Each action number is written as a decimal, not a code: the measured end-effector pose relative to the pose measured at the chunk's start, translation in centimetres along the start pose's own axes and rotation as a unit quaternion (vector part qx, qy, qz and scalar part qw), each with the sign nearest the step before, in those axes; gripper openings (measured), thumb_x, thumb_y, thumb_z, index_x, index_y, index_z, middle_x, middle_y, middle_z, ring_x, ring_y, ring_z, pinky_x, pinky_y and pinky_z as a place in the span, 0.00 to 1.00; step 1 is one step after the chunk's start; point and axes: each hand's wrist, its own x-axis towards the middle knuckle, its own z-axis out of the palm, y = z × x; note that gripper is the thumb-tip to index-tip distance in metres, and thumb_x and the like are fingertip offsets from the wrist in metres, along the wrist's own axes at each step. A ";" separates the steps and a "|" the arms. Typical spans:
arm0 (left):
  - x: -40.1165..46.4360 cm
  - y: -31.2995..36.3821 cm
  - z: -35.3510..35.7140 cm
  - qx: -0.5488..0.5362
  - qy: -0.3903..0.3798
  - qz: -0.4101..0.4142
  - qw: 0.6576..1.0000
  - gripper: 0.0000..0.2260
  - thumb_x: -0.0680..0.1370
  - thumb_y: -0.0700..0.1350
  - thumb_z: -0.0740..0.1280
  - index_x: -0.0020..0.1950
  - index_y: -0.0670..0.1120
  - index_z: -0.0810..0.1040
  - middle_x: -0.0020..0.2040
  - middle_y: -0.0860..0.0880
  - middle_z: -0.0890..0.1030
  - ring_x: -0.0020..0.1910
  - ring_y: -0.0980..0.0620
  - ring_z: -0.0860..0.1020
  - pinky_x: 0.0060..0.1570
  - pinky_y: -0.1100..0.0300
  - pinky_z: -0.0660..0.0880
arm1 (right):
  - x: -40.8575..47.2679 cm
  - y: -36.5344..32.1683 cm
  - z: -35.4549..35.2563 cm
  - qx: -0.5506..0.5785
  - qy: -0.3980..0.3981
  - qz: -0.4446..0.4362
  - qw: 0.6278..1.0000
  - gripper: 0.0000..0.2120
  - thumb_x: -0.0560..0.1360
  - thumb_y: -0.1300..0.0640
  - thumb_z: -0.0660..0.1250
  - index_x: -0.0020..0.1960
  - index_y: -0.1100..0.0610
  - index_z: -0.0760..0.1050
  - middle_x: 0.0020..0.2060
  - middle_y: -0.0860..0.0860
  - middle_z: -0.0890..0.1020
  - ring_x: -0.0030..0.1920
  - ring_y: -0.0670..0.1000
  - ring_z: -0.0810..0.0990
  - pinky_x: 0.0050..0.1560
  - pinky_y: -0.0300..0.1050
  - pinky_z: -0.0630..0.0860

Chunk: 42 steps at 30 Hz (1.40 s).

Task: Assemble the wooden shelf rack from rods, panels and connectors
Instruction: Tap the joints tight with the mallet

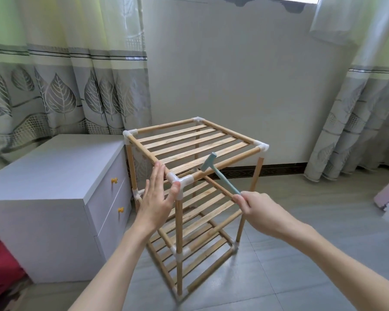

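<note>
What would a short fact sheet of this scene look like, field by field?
Rack: wooden shelf rack standing upright on the floor, three slatted tiers
Left hand: left hand open, fingers straight, thumb against the near top corner connector
Right hand: right hand grips a small blue hammer, head above the top front rod
Beside it: white drawer cabinet

A home, likely a bedroom: leaf-patterned curtains (61, 86) hang at the far left and right, a white drawer cabinet (54, 187) with yellow knobs stands left, on grey floor tiles (301, 254) before a plain white wall (234, 75).
</note>
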 end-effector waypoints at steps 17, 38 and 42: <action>0.0 0.3 -0.3 0.020 -0.004 -0.009 1.000 0.41 0.69 0.72 0.45 0.77 0.53 0.45 0.72 0.65 0.42 0.71 0.66 0.44 0.71 0.53 0.52 | -0.4 -1.1 -0.3 0.052 0.122 -0.028 0.991 0.12 0.81 0.53 0.52 0.40 0.52 0.67 0.26 0.45 0.70 0.23 0.41 0.68 0.26 0.32 0.66; 1.3 1.5 -1.2 0.196 0.208 0.030 0.958 0.30 0.76 0.32 0.58 0.76 0.46 0.53 0.77 0.46 0.51 0.76 0.52 0.43 0.72 0.48 0.35 | 0.5 3.4 -2.2 0.116 0.061 0.134 0.982 0.18 0.81 0.53 0.53 0.34 0.55 0.70 0.28 0.49 0.72 0.30 0.47 0.70 0.29 0.41 0.64; 2.6 3.4 2.0 0.293 0.106 0.114 0.943 0.31 0.77 0.39 0.61 0.76 0.44 0.52 0.77 0.46 0.52 0.76 0.49 0.47 0.73 0.47 0.42 | 1.3 4.7 -3.4 0.061 0.070 0.161 0.983 0.18 0.81 0.51 0.54 0.38 0.58 0.74 0.30 0.51 0.74 0.33 0.51 0.72 0.36 0.46 0.68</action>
